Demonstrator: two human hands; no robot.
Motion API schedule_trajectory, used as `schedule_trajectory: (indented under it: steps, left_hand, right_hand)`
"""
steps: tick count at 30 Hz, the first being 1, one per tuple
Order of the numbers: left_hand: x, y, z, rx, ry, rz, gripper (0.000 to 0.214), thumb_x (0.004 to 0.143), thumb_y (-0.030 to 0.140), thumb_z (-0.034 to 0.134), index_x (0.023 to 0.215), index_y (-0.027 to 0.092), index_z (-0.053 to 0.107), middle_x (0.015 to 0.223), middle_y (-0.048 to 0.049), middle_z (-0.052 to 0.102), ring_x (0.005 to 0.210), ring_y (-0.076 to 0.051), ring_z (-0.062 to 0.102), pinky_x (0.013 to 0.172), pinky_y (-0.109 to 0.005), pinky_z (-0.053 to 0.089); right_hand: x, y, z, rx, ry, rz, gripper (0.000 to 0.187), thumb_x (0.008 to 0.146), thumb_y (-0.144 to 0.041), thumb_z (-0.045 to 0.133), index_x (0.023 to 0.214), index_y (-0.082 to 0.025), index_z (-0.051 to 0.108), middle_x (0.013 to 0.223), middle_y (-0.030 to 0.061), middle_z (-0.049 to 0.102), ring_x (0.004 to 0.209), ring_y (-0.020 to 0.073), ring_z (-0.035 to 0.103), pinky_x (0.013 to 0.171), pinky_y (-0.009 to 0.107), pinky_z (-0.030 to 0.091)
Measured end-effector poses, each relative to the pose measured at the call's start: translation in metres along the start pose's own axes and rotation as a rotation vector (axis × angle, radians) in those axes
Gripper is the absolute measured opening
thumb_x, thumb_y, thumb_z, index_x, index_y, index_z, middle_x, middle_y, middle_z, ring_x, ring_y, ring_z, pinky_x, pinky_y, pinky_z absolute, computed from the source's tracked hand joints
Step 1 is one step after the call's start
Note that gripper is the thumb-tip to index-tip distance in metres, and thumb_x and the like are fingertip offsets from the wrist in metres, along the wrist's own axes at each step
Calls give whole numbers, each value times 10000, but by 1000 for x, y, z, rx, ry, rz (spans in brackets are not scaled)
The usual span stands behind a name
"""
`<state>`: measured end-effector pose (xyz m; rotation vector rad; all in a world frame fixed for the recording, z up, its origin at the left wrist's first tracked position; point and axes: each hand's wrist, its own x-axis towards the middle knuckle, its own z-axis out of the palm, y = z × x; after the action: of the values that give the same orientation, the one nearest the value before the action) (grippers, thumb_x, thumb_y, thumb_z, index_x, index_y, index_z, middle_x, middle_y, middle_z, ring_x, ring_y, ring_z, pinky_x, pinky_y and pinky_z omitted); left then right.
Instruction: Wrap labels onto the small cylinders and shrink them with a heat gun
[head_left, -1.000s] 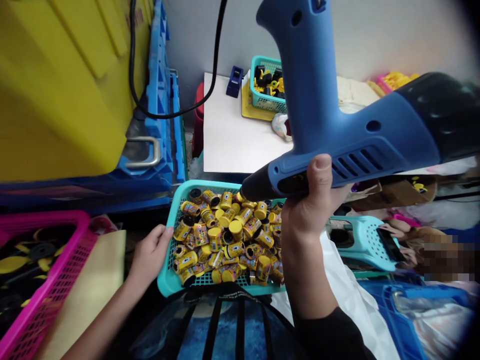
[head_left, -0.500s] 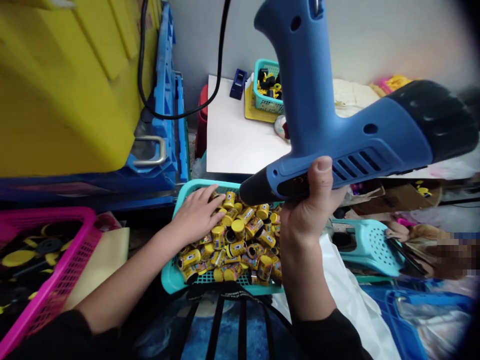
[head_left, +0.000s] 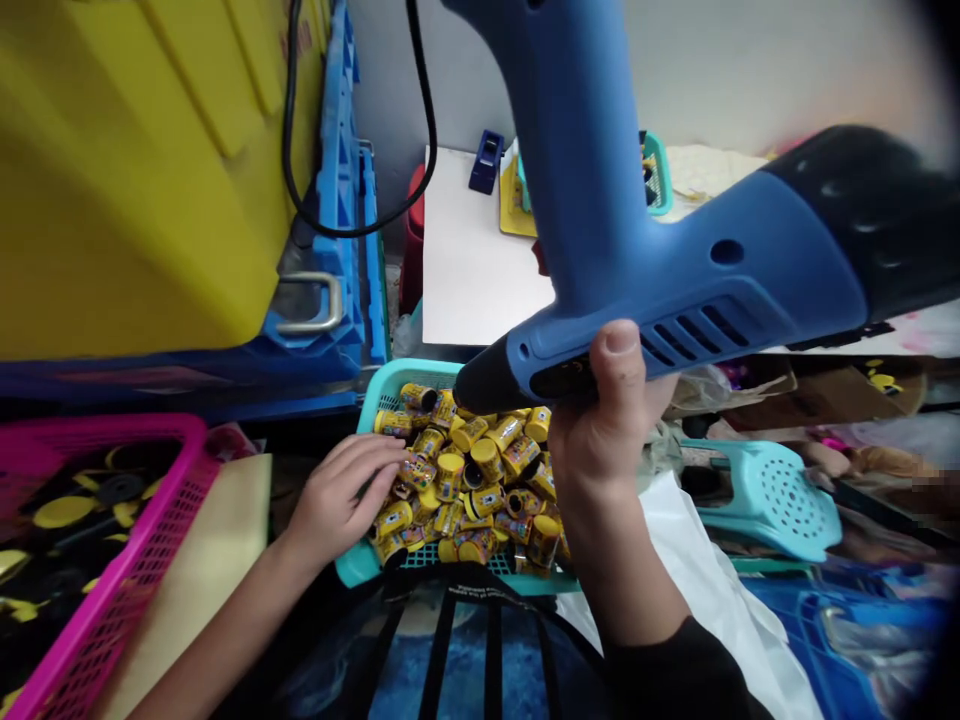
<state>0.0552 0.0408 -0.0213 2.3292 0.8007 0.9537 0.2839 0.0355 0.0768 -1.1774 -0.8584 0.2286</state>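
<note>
Right hand [head_left: 611,420] is closed around the barrel of a blue heat gun [head_left: 645,230], thumb on top, tool held in the air with its handle pointing up. Its black rear tip sits just above a teal plastic basket [head_left: 375,570] heaped with small yellow cylinders [head_left: 480,470]. Left hand [head_left: 337,495] lies over the cylinders, fingers slightly curled; whether it has hold of one cannot be determined.

Left of the basket: a pink basket [head_left: 112,560] of black and yellow parts and a tan card sheet [head_left: 202,590]. Behind it stands a white bench [head_left: 480,260] carrying a blue tape dispenser [head_left: 486,162]. A yellow bin [head_left: 127,180] sits on a blue crate [head_left: 337,250] against a grey wall [head_left: 712,70], with a black cord [head_left: 352,200] beside it. To the right: a teal perforated stool [head_left: 772,500].
</note>
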Motion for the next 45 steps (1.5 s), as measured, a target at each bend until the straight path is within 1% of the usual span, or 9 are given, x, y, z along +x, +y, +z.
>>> schedule_trajectory:
  steps: [9,18,24,29,34,36,38,41,45]
  left_hand:
    - [-23,-8,-10,70,207,-172,161,850,86,561,929,193,653,885,-30,683,807,-157,645,761,-280,520]
    - [-22,-18,-12,127,388,-131,148,826,66,585,883,188,646,816,-4,673,732,-124,627,707,-251,510]
    - [-16,-18,-15,119,397,-146,130,836,74,573,868,181,640,810,-7,663,732,-120,623,695,-240,501]
    - [11,-16,-10,139,242,-85,121,885,142,541,909,183,652,921,-37,692,880,-162,641,836,-301,502]
    - [58,-10,12,263,-213,-94,360,954,357,442,1213,153,588,1239,-116,627,1158,-276,559,991,-459,434]
    - [67,-5,18,355,-349,-139,436,927,444,470,1216,136,584,1190,-142,620,1102,-320,565,948,-508,442]
    - [63,-1,19,353,-433,-149,388,936,445,439,1084,145,634,1052,-124,626,989,-297,584,881,-482,472]
    - [42,1,16,259,-399,-128,355,958,399,387,919,163,649,977,-105,587,944,-248,571,851,-411,491]
    - [30,-1,15,272,-253,-155,342,945,402,417,874,150,637,1280,-173,481,1202,-299,477,994,-444,438]
  right_hand:
    - [-8,-7,21,106,-40,19,591,781,-435,657,1323,-290,473,1262,21,583,1226,223,570,1075,507,450]
    - [-15,-1,21,205,-80,100,583,778,-415,672,1308,-265,480,1305,30,567,1211,229,581,1073,492,454]
    - [-9,-2,19,190,-66,70,624,767,-432,684,1325,-255,470,1262,44,586,1165,225,606,1058,491,463]
    - [-4,2,20,205,-26,50,554,773,-389,685,1270,-217,509,1191,43,612,1109,213,632,1062,504,452]
    - [9,1,14,212,158,-22,559,755,-363,702,1250,-185,512,1175,48,608,1152,225,612,1108,508,397]
    - [11,1,9,207,160,3,528,769,-382,673,1244,-212,517,1192,45,606,1158,227,612,1088,507,426]
    - [9,2,3,192,140,42,514,775,-391,656,1249,-255,509,1218,36,601,1156,226,615,1059,513,457]
    - [4,5,-2,176,130,86,525,776,-403,652,1258,-275,487,1251,39,590,1141,222,624,1060,534,449]
    - [3,7,4,180,104,93,499,792,-438,624,1242,-265,495,1249,43,586,1123,216,630,1076,535,434]
